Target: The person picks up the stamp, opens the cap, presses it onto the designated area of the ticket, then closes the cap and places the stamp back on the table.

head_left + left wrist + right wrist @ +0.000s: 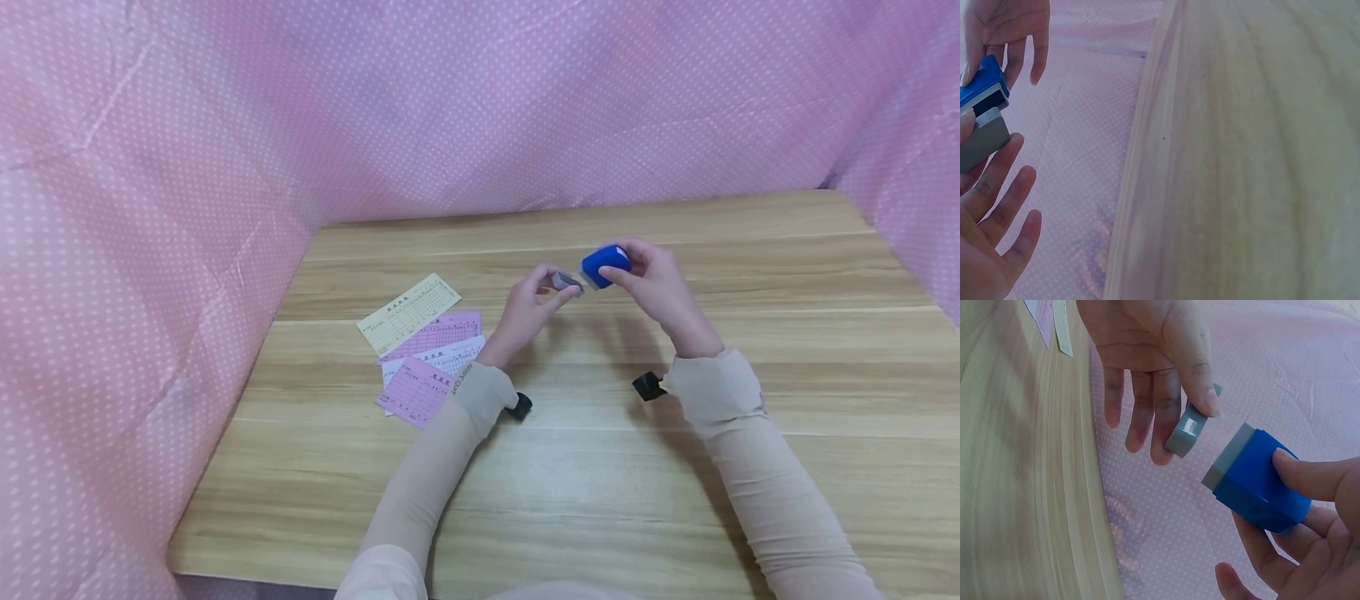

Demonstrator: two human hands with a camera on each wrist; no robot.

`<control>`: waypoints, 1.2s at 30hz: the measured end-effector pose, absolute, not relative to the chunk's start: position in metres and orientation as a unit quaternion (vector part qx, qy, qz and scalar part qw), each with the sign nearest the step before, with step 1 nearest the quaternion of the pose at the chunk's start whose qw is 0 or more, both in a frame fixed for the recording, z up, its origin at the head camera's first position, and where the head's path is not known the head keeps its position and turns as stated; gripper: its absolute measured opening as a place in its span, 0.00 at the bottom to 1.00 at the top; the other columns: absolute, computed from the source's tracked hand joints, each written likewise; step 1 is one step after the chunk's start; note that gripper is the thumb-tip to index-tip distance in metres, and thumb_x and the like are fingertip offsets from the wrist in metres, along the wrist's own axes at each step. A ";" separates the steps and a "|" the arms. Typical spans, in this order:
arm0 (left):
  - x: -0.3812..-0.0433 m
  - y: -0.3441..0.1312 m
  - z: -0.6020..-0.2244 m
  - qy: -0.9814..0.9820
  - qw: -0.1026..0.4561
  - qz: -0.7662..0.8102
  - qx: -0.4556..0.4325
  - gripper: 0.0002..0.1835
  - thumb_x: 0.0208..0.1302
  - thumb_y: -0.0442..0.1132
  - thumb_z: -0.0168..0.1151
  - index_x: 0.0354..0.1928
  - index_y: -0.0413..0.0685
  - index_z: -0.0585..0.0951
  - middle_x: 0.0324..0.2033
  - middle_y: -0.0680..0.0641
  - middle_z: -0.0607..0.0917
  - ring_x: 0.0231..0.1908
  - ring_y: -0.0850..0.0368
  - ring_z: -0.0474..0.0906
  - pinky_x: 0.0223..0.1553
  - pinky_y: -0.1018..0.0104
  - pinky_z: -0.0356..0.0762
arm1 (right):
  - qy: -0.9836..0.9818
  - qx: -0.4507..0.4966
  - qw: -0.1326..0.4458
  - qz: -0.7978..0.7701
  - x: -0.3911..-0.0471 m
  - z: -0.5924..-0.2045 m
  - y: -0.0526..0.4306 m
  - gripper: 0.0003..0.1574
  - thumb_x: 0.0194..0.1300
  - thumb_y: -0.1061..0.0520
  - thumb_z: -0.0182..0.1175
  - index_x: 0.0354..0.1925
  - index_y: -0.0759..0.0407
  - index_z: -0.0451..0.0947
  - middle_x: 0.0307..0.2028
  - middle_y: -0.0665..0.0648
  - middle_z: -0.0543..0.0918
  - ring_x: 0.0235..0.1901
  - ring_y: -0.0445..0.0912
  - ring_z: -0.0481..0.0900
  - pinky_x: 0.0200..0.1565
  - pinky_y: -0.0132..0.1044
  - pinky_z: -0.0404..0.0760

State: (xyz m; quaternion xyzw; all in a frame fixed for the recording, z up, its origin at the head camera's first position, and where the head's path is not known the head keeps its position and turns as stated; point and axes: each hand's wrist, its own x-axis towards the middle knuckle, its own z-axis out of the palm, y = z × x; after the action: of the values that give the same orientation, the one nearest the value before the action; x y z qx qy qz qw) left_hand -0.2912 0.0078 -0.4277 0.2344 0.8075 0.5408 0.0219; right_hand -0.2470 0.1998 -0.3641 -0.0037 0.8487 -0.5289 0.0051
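Note:
My right hand holds a blue stamp between thumb and fingers, above the far part of the table. Its grey end points toward my left hand. That hand pinches a small grey cap between thumb and fingertips, its other fingers loosely extended. A narrow gap parts cap and stamp in the right wrist view. From the left wrist, a dark stamping face shows at the end of the stamp, close above the cap.
Several printed slips lie overlapping on the wooden table left of my left hand: a yellow slip at the back, pink slips and a white slip. Pink dotted cloth hangs behind and beside the table.

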 end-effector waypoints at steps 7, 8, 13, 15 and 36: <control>-0.292 0.006 -0.428 0.799 0.034 0.557 0.225 0.16 0.66 0.45 0.62 0.52 0.47 0.77 0.45 0.47 0.85 0.49 0.57 0.79 0.58 0.64 0.73 | 0.848 -0.003 0.006 -0.529 -0.247 -0.364 0.199 0.28 0.70 0.52 0.57 0.64 0.61 0.69 0.64 0.66 0.73 0.61 0.60 0.74 0.63 0.55 0.72; -0.292 0.006 -0.428 0.799 0.034 0.558 0.223 0.16 0.66 0.44 0.63 0.52 0.47 0.76 0.46 0.47 0.85 0.50 0.57 0.79 0.58 0.64 0.73 | 0.848 -0.003 0.006 -0.530 -0.247 -0.364 0.199 0.28 0.70 0.52 0.57 0.64 0.61 0.69 0.64 0.66 0.73 0.61 0.60 0.74 0.63 0.55 0.72; -0.295 0.005 -0.432 0.797 0.037 0.566 0.209 0.17 0.64 0.42 0.64 0.52 0.46 0.76 0.47 0.45 0.84 0.50 0.54 0.80 0.58 0.64 0.74 | 0.848 -0.002 0.008 -0.530 -0.247 -0.364 0.200 0.28 0.70 0.52 0.57 0.64 0.61 0.69 0.65 0.66 0.72 0.61 0.59 0.74 0.63 0.55 0.72; -0.296 0.004 -0.433 0.794 0.044 0.572 0.201 0.17 0.64 0.42 0.65 0.52 0.46 0.76 0.47 0.44 0.84 0.50 0.54 0.80 0.57 0.64 0.75 | 0.848 0.000 0.011 -0.530 -0.247 -0.364 0.200 0.28 0.70 0.52 0.57 0.64 0.61 0.69 0.65 0.66 0.72 0.61 0.59 0.74 0.63 0.55 0.72; -0.311 -0.004 -0.446 0.786 0.105 0.594 0.140 0.19 0.59 0.38 0.69 0.52 0.47 0.78 0.51 0.46 0.84 0.53 0.54 0.79 0.55 0.66 0.77 | 0.848 0.004 0.016 -0.530 -0.249 -0.366 0.201 0.29 0.69 0.52 0.57 0.64 0.60 0.69 0.66 0.65 0.72 0.62 0.58 0.73 0.63 0.55 0.71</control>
State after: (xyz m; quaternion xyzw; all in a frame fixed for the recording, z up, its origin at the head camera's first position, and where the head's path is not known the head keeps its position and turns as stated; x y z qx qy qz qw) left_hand -0.3112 -0.0035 -0.4464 0.1396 0.7856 0.5935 0.1049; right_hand -0.2493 0.2010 -0.3659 0.0037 0.8478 -0.5300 0.0162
